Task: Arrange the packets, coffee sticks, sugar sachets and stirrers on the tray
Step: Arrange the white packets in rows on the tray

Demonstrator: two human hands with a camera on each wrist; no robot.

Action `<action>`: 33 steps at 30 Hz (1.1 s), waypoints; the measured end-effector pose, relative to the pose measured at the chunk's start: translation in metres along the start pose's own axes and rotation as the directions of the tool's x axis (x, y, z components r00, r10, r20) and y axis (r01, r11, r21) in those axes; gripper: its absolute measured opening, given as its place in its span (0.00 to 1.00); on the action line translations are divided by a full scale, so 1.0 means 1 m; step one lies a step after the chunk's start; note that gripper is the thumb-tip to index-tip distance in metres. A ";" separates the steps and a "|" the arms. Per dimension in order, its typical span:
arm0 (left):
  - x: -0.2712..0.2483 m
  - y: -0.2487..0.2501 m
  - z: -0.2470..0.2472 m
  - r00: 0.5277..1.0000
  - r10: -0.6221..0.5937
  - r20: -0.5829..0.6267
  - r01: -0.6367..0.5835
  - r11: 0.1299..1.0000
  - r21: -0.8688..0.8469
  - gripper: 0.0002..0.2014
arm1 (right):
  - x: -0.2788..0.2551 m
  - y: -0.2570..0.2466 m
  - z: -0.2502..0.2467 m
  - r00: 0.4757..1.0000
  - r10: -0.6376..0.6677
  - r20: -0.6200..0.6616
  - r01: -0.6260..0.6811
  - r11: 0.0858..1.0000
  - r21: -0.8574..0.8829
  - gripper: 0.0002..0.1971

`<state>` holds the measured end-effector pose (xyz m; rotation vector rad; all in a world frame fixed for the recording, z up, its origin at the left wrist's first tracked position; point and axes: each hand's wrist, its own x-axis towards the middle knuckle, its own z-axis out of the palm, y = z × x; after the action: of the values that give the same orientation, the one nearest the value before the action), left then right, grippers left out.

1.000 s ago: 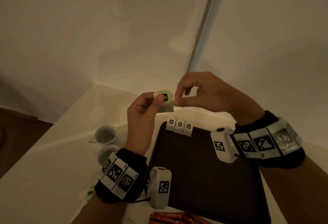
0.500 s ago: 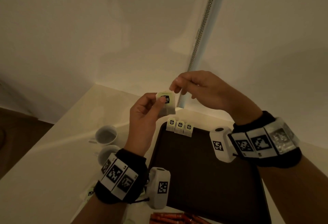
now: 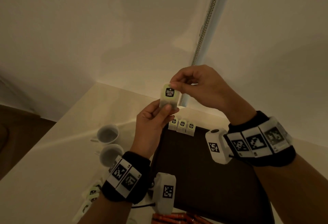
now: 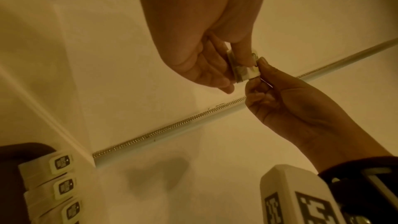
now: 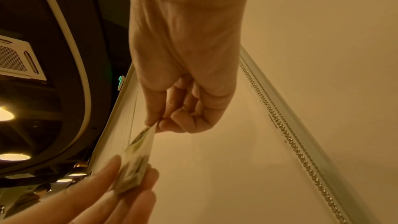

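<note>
Since a second ago your right hand (image 3: 198,89) has climbed from the side of the tea packet (image 3: 169,95) to its top edge, and the packet now stands taller, printed face toward you, where earlier it was tipped and half buried in your left hand (image 3: 154,117).

Right now both hands hold it in the air above the far end of the tray (image 3: 204,179). Your left thumb and fingers pinch the lower part; your right thumb and forefinger nip the top corner, with the other right fingers curled loosely behind. The right wrist view shows the packet bulging between the two pinches, so it is soft and will buckle if you squeeze hard.

Three packets (image 3: 182,126) already stand in a row, leaning against the far rim of the tray, logos facing you. Your likely aim is to add this one to that row. Keep the logo forward as it is, lower it beside the rightmost packet, and set its bottom edge on the tray floor before you let the top lean back on the rim. Let go with one hand first and steady with the other; the standing ones look easy to knock over, so come in from above rather than sliding sideways.

More packets (image 3: 90,195) wait on the counter by your left wrist, orange coffee sticks (image 3: 170,218) lie at the near edge of the tray, and two cups (image 3: 108,140) sit to the left.
</note>
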<state>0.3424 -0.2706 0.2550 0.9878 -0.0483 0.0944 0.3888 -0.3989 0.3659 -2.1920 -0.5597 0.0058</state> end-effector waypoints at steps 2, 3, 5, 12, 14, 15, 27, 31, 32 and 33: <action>0.001 -0.002 0.001 1.000 -0.002 -0.016 0.002 1.000 -0.005 0.09 | 0.001 0.002 0.002 1.000 0.004 -0.005 -0.004 1.000 0.023 0.02; 0.002 -0.004 0.001 1.000 -0.003 -0.024 0.003 1.000 -0.003 0.09 | 0.001 0.004 0.003 1.000 0.006 -0.011 -0.006 0.999 0.034 0.02; 0.003 -0.008 0.000 0.999 -0.022 -0.045 0.022 1.000 -0.001 0.09 | 0.002 0.010 0.006 1.000 0.009 -0.019 -0.008 0.999 0.050 0.02; -0.018 -0.021 -0.066 0.969 -0.150 -0.198 0.197 0.950 0.242 0.16 | 0.007 0.104 0.045 0.973 0.229 0.028 -0.229 0.973 0.001 0.03; -0.033 -0.022 -0.089 0.957 -0.157 -0.244 0.223 0.936 0.273 0.07 | 0.005 0.139 0.065 0.947 0.316 0.060 -0.312 0.947 -0.073 0.05; -0.041 -0.022 -0.099 0.952 -0.156 -0.262 0.234 0.925 0.300 0.07 | 0.004 0.156 0.075 0.932 0.355 0.074 -0.346 0.931 -0.116 0.06; -0.119 -0.026 -0.184 0.843 -0.290 -0.454 0.479 0.788 0.387 0.09 | 0.004 0.243 0.130 0.827 0.562 0.001 -0.560 0.825 -0.080 0.03; -0.130 -0.027 -0.196 0.800 -0.335 -0.497 0.537 0.769 0.346 0.09 | 0.010 0.248 0.131 0.820 0.566 -0.083 -0.572 0.817 -0.074 0.03; -0.133 -0.027 -0.198 0.793 -0.341 -0.505 0.546 0.766 0.338 0.09 | 0.012 0.249 0.131 0.819 0.567 -0.092 -0.573 0.816 -0.073 0.03; -0.134 -0.027 -0.200 0.787 -0.346 -0.511 0.553 0.763 0.335 0.09 | 0.014 0.250 0.131 0.816 0.571 -0.096 -0.578 0.813 -0.076 0.03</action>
<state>0.2110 -0.1256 0.1117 1.4248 0.6560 -0.1501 0.4737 -0.4294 0.0982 -2.3718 0.1695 0.2292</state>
